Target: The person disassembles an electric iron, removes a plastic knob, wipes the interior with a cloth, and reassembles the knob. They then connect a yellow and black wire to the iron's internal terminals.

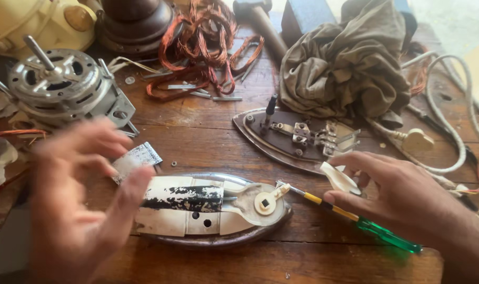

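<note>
Item: iron soleplate (213,239), near centre of the desk (208,131). Polished metal rim, teardrop outline; carries pale insulating sheets, a charred black strip (184,198) and a cream round cam with a square hole (265,202)

Left hand (81,200): blurred, fingers spread and apart, thumb resting at the left end of the pale sheets; clamped on nothing. Just beyond it, a small speckled grey plate (137,158)

Right hand (408,200): fingers curled together on a screwdriver (355,216), green translucent handle, yellow-and-black shaft, tip lying at the cam's edge; a thin cream flake (338,178) is pinched under the fingers

Handling note: judged best to steady the soleplate with the left thumb while the tip works at the cam; the pale sheets look brittle, so light pressure and a low blade angle suit them

Surroundings: second iron base (287,139), dark brown, with metal terminals, far right; crumpled olive cloth (345,63); white cord (450,105); tangled copper wire (202,47); cast aluminium motor (60,84) with steel shaft, far left; hammer (260,21). Desk surface is worn, dark-stained wood planks
</note>
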